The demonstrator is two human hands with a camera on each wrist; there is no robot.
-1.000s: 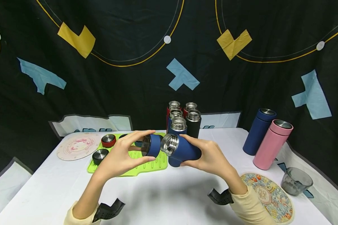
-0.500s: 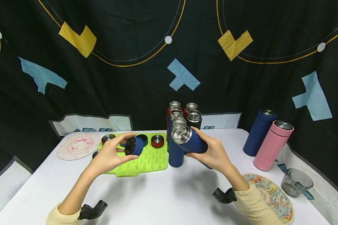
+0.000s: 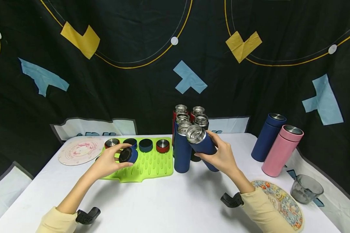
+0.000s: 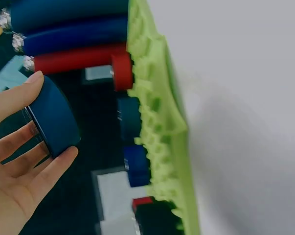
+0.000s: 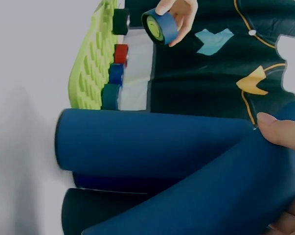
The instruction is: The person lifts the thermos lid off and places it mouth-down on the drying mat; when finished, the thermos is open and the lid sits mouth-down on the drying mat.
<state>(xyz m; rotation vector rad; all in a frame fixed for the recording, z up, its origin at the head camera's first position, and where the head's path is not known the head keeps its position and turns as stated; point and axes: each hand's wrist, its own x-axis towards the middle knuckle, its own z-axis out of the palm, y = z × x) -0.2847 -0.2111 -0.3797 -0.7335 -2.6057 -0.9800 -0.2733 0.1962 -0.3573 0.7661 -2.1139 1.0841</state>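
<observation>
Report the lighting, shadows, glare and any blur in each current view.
Head view: bright and fairly crisp, soft shadows on the white table, bright glints on the steel neck of the tilted bottle; left wrist view: dimmer and turned sideways, the green mat looking slightly soft; right wrist view: also dim and sideways, a soft-edged shadow on the table.

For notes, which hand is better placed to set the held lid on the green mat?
Probably the left hand: it holds that lid near the mat; the right hand grips a bottle.
</observation>
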